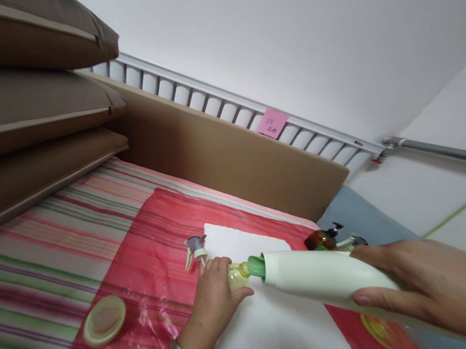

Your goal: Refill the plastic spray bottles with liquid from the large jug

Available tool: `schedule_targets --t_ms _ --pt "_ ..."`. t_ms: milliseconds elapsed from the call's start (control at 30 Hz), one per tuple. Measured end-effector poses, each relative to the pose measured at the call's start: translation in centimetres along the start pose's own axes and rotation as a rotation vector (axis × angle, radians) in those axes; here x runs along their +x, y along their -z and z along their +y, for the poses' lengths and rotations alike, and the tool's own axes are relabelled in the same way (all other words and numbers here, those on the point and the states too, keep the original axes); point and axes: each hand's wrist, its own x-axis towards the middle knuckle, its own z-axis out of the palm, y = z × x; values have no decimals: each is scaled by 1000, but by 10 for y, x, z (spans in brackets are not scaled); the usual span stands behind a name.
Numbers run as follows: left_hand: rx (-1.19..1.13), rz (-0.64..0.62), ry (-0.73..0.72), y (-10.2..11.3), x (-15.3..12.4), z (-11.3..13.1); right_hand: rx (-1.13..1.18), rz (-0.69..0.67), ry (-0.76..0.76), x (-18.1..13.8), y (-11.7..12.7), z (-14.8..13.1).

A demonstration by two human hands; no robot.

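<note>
My left hand, with a silver bangle at the wrist, is closed around a small clear yellowish bottle. A grey and white trigger spray head lies just beyond its fingers, its tube running toward them. From the right, my right hand grips a large pale green bottle, tipped over sideways. The big bottle's green mouth meets the small bottle's neck; whether liquid is flowing I cannot tell. White scalloped paper lies underneath, on red plastic sheeting.
A round pale lid rests at left on the sheeting. Beyond the large bottle are an amber pump bottle and another spray head. Stacked brown cushions and a brown board border the striped cloth.
</note>
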Motion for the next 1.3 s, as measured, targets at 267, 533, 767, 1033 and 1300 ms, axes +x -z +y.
schedule_targets --t_ms 267,533,767,1033,1300 --pt "-5 -3 1 -1 -1 -2 37 -175 -58 2 6 -4" --pt "-8 8 3 0 -1 0 25 -155 -45 3 8 -6" --pt "-4 -2 2 0 0 0 5 -149 -37 2 8 -6" --pt "7 -4 11 2 -1 2 -46 -168 -61 3 11 -7" --pt "7 -10 10 2 -2 2 -46 -183 -77 2 12 -10"
